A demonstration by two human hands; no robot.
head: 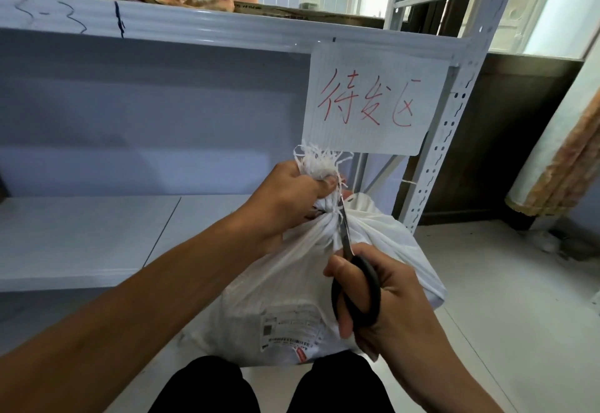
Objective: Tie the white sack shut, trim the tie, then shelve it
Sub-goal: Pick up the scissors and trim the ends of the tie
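The tying looks done, as far as I can judge: the sack (292, 282) is pulled in tight at its neck, with folds fanning down from that point. The tie itself is too small and too hidden by fingers to make out. Trimming is the step in hand. Shelving is not yet done, and the shelf (97, 243) behind the sack has bare room on it.

The left hand (289, 198) has its grip closed round the gathered top, just above the neck, holding it upright. A frayed tuft (319, 161) of white strands sticks up out of the fist. The right hand (383, 295) has its grip through the black loops of the scissors (360, 265), thumb in one loop and fingers in the other. The blades point up along the sack and reach the neck right beside the left thumb (whether they are parted or closed on anything, I cannot tell).

The sack stands on the floor (503, 282) between the person's knees (207, 386), just in front of the shelf. It is white woven plastic, full and lumpy, creased where it is drawn in. A printed label (292, 328) is stuck on its near face. A paper sign (373, 100) with red writing hangs from the shelf rail above.
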